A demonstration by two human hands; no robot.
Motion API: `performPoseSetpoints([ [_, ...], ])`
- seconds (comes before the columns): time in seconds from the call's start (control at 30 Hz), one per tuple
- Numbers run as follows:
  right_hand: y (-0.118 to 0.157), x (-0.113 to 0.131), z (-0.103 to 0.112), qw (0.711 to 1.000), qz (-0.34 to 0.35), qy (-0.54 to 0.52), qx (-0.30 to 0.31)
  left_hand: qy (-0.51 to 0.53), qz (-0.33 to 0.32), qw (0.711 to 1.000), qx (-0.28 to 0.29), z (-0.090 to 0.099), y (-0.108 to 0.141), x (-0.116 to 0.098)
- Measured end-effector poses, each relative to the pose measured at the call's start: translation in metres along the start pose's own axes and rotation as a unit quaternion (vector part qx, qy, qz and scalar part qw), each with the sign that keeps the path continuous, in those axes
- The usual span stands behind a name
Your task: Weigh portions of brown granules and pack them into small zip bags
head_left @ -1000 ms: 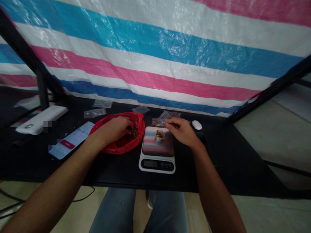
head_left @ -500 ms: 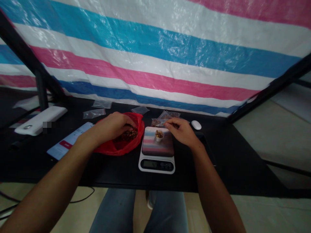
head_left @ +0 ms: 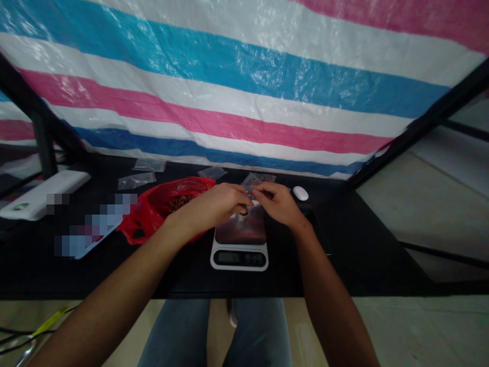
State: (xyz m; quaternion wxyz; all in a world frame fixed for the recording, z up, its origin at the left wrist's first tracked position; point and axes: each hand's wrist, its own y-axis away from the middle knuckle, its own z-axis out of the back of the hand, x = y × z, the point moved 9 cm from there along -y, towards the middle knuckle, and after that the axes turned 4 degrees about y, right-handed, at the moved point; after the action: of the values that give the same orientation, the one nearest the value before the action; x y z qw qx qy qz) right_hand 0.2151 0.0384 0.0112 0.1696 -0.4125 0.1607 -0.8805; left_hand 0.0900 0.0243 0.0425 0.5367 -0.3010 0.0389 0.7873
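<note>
The head view shows the left hand point(head_left: 229, 200) near the middle of the frame, fingers bent down over the small cup point(head_left: 242, 215); whether they are closed on anything I cannot tell. The cup stands on the metal plate of the kitchen scale point(head_left: 240, 233), partly hidden by those fingers, with something brown in its mouth. The right hand point(head_left: 275, 203) is just beside, palm down, its fingers curled and their tips close to the left hand's; whether they pinch a piece is too small to see.

Below the plate, the scale's dark display faces the bottom of the frame, its reading unclear. Left of the scale lies an open red plastic bag point(head_left: 147, 211) with brown pieces point(head_left: 179, 203) inside, partly behind the left forearm. Clear packets point(head_left: 259, 178) lie just above the hands, and more flat clear bags point(head_left: 136, 180) lie farther left. A white oval object point(head_left: 300, 193) sits right of the right hand. At the left of the frame are a partly pixelated phone point(head_left: 95, 229) and a long white device point(head_left: 48, 193), all on the black table point(head_left: 282, 278).
</note>
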Motion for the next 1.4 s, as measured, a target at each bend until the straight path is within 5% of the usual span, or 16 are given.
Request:
performPoseSetpoints([
  [0.33,0.001,0.004,-0.002,0.999,-0.007,-0.038,0.034,0.001,0.010,0.999,0.046,-0.003,-0.003,-0.005],
  [0.7,0.006,-0.004,-0.016,0.989,-0.038,-0.086,0.112,0.010,0.020,0.999,0.048,0.000,-0.001,-0.001],
  [1.07,0.007,-0.005,-0.019,0.988,-0.039,-0.090,0.116,0.000,0.012,0.999,0.032,0.002,0.009,0.007],
  [1.2,0.008,-0.006,-0.019,0.989,-0.050,-0.084,0.115,-0.044,0.070,0.997,0.004,0.012,0.024,0.017],
  [1.4,0.008,-0.002,-0.018,0.989,-0.051,-0.067,0.124,-0.092,0.157,0.981,0.072,-0.001,0.041,0.029],
])
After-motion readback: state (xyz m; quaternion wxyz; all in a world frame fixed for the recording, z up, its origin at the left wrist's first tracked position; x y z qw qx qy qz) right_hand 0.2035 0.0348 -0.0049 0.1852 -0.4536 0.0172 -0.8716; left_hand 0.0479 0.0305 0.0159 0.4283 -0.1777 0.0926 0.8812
